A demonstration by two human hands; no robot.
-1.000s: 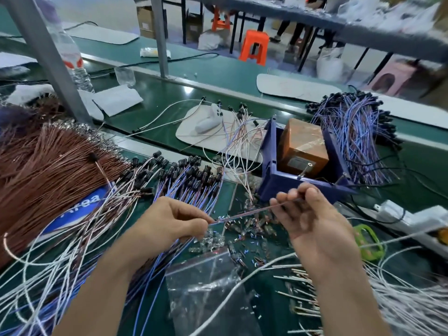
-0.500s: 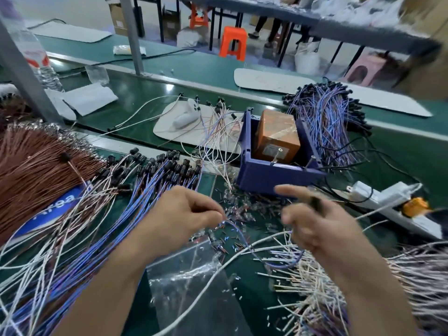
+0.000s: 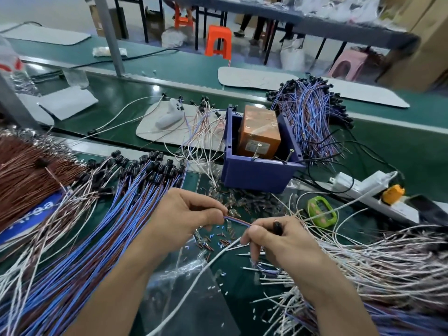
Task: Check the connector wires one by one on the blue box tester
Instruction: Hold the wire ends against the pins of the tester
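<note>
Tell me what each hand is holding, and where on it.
One blue-and-brown connector wire: the left hand pinches its cable, and the right hand grips the black connector end.

Orange stool (image 3: 218,41) far back, green gadget (image 3: 322,213) near a white power strip (image 3: 368,190).

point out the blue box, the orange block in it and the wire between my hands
blue box (image 3: 259,175): head view, front wall
orange block (image 3: 260,122): head view, top face
wire (image 3: 238,220): head view, exposed middle stretch
</note>
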